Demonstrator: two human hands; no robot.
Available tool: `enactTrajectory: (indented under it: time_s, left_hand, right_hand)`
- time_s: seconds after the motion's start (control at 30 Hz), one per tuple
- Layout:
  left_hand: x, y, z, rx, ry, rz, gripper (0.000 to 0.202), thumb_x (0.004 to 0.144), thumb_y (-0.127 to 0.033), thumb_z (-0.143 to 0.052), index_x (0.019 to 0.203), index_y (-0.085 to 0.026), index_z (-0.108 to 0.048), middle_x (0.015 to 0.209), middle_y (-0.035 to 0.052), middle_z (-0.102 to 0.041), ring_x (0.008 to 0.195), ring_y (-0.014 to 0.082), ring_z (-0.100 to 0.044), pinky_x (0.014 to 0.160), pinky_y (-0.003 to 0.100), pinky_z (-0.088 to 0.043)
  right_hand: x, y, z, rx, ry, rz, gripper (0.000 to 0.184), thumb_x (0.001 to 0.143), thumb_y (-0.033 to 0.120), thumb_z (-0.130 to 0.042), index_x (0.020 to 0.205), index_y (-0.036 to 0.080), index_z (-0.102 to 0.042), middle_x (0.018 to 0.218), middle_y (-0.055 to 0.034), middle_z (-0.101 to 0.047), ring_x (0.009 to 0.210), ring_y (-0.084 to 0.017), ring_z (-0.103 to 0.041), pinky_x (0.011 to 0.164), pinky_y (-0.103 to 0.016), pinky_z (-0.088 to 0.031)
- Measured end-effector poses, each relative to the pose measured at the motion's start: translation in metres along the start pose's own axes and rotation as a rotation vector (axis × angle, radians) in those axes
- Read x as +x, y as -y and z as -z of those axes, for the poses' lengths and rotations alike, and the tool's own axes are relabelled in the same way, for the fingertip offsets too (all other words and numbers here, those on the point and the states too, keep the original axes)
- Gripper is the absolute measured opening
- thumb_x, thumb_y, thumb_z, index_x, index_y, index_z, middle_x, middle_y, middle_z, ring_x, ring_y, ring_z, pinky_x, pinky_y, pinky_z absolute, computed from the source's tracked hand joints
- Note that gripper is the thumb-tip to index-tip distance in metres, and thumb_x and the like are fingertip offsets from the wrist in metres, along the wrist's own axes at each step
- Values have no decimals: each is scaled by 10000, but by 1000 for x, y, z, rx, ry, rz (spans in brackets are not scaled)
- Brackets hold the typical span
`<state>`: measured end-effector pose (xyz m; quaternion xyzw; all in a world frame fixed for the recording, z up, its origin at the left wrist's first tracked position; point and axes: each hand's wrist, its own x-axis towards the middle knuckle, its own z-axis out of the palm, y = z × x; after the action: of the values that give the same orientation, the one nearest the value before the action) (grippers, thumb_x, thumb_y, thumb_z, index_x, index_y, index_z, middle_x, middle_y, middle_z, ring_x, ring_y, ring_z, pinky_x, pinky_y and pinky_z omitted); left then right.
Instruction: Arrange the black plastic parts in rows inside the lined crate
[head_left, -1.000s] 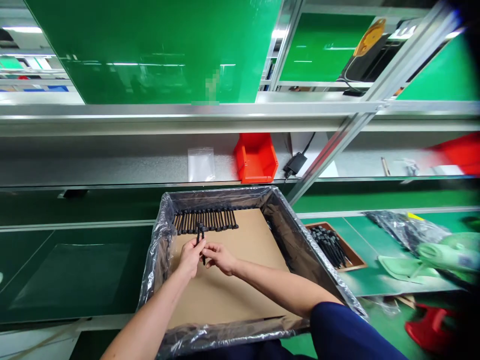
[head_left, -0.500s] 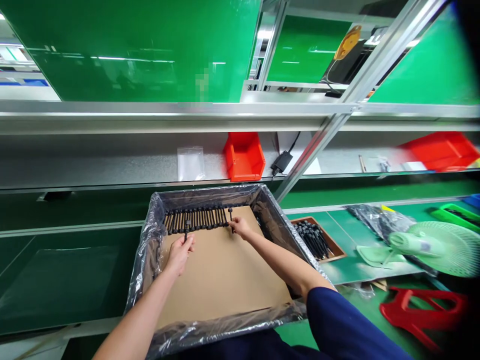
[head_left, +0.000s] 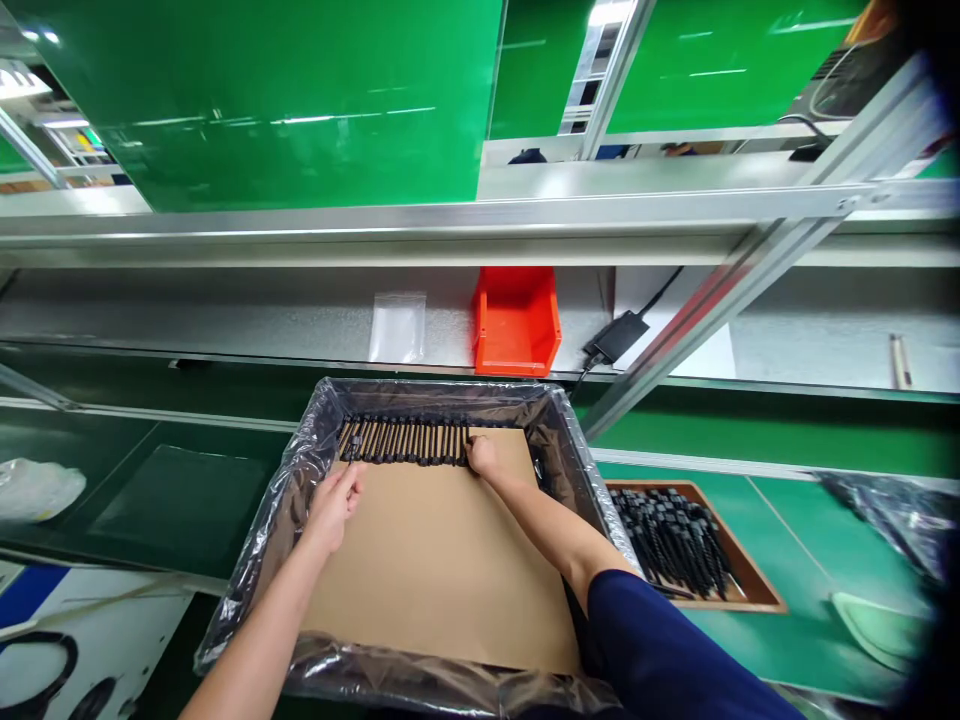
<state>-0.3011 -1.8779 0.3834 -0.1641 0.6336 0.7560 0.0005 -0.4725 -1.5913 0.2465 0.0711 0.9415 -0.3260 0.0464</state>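
Note:
A row of slim black rods (head_left: 405, 440) with thicker ends lies side by side on a brown cardboard sheet (head_left: 442, 570), inside a box lined with clear plastic (head_left: 255, 570). My left hand (head_left: 334, 505) is closed near the row's left end. A black rod (head_left: 356, 446) rises from its fingertips, overlapping the row behind. At the row's right end, my right hand (head_left: 482, 456) pinches the last black rod against the cardboard, its fingertips partly hidden.
A brown tray of loose black rods (head_left: 675, 540) sits right of the box. Behind stand a shelf with an orange-red bin (head_left: 517, 325), a clear bag (head_left: 397, 328) and a black power adapter (head_left: 619, 335). A slanted metal post (head_left: 675, 330) rises at right.
My right hand has brought its rod from upright beside the row to lying at its right end. My left hand has moved left and down. The view has shifted.

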Motion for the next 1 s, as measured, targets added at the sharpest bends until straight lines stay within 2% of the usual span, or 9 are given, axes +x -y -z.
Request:
enactTrajectory:
  time_s: [0.23, 0.4, 0.47, 0.6, 0.67, 0.73, 0.8, 0.87, 1.0]
  left_hand:
    - [-4, 11, -47, -70, 73, 34, 530, 692, -494, -632, 1044, -97, -632, 663, -28, -504, 440, 37, -333, 418, 188, -113]
    - [5, 33, -58, 69, 128, -97, 435, 686, -415, -644, 1001, -115, -668, 632, -30, -508, 479, 65, -380, 450, 197, -229]
    - [9, 43, -56, 206, 202, -183, 380, 667, -375, -674, 956, -129, -700, 675, 9, -588, 556, 102, -476, 534, 222, -349]
    - [11, 54, -50, 509, 385, -345, 220, 671, -291, -676, 859, -201, -748, 832, 62, -694, 750, 195, -599, 737, 301, -441]
    - [11, 55, -49, 615, 441, -393, 157, 685, -268, -664, 807, -222, -751, 815, 58, -700, 749, 207, -604, 747, 313, -448]
    - [12, 57, -49, 647, 415, -412, 162, 665, -259, -686, 810, -218, -744, 796, 57, -697, 732, 208, -601, 736, 319, -459]
    - [15, 59, -48, 610, 310, -430, 289, 644, -256, -707, 928, -202, -727, 880, 73, -695, 780, 213, -608, 734, 321, -477]
    - [19, 60, -46, 560, 206, -451, 429, 660, -263, -694, 1082, -186, -676, 1014, 100, -672, 820, 207, -613, 731, 325, -494]
    - [24, 60, -43, 532, 174, -459, 443, 702, -259, -656, 1139, -186, -637, 1095, 112, -640, 776, 179, -624, 744, 335, -513]
  right_hand:
    - [-12, 6, 13, 42, 5, 24, 183, 854, 116, -502, 869, 75, -680, 984, -211, -682, 908, -233, -650, 771, -256, -445]
    - [-39, 20, 27, 174, 30, 20, 248, 920, 242, -451, 856, 119, -656, 860, -128, -692, 769, -178, -656, 672, -223, -475]
    - [-56, 30, 32, 369, 233, 31, 371, 965, 382, -377, 886, 137, -645, 778, -82, -682, 629, -137, -630, 573, -209, -483]
    - [-93, 46, 45, 796, 914, 39, 428, 939, 513, -427, 943, 137, -633, 725, -51, -668, 562, -105, -615, 498, -183, -484]
    - [-107, 47, 51, 792, 1053, 59, 331, 879, 450, -580, 940, 131, -643, 717, -46, -677, 571, -102, -620, 506, -176, -489]
    - [-115, 43, 55, 761, 1089, 88, 265, 807, 358, -691, 933, 128, -654, 726, -43, -689, 583, -101, -621, 531, -181, -498]
    - [-115, 35, 56, 742, 1067, 95, 245, 742, 271, -744, 921, 126, -659, 738, -43, -697, 589, -103, -619, 551, -191, -504]
    - [-106, 26, 54, 746, 928, 45, 211, 731, 203, -723, 916, 130, -655, 751, -44, -699, 575, -98, -608, 556, -198, -503]
    - [-75, 7, 45, 609, 214, -196, 140, 804, 165, -567, 927, 140, -628, 779, -59, -692, 559, -101, -594, 548, -209, -492]
